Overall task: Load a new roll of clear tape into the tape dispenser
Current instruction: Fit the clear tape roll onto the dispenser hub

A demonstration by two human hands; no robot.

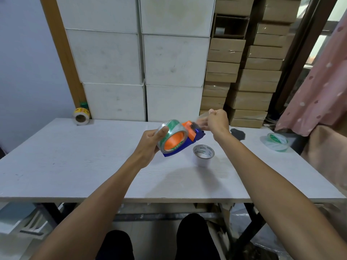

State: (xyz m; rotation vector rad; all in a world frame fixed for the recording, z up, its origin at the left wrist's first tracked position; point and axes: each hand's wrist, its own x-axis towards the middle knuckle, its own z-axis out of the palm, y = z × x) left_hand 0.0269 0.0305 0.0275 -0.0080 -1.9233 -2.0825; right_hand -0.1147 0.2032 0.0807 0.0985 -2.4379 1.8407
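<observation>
A blue tape dispenser [198,135] with orange parts is held above the white table [75,166]. A roll of clear tape [171,136] with a green-printed core sits on its orange hub. My left hand [150,142] grips the roll and the dispenser from the left, thumb on the roll's rim. My right hand [217,120] is closed on the loose end of the clear tape [201,118], drawn up and to the right past the dispenser's front end.
A white tape roll [203,154] stands on the table just below the dispenser. Another clear roll [277,142] lies far right, a dark object [238,133] behind my right wrist, and a yellow-labelled roll [81,116] at the back left. Stacked white and cardboard boxes line the back.
</observation>
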